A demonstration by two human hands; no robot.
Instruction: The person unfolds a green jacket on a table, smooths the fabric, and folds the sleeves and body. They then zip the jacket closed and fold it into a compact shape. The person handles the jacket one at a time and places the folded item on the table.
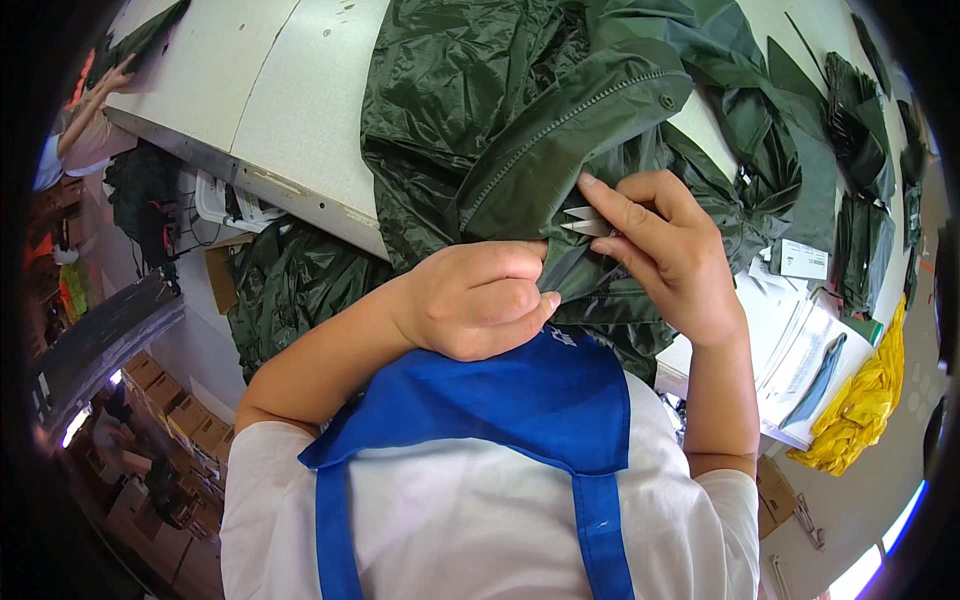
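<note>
My dark green garment (430, 110) lies crumpled across the white table (300, 80) in front of me, its near part drawn close to my chest and filling the space between and beyond my hands. My left hand (475, 300) is closed in a loose fist at the near edge, to the left of the part being worked; its fingers curl in, and cloth is gripped between them and the thumb, though the folds hide the exact pinch. My right hand (675, 250) is just across from it, to the right, thumb and fingers closed on small metal snips (582, 224). The two pointed blades stand slightly apart and point left, toward my left hand, over the green cloth; I can't tell whether they touch it. Just beyond the blades, a flap edged with a zipper (590, 100) slants up to the right and ends by a round snap (667, 101). More dark green cloth (300, 300) hangs below the table edge, beyond my left forearm. Past my right forearm are white papers (800, 345) and, farther right, a bunched yellow cloth (860, 400).
</note>
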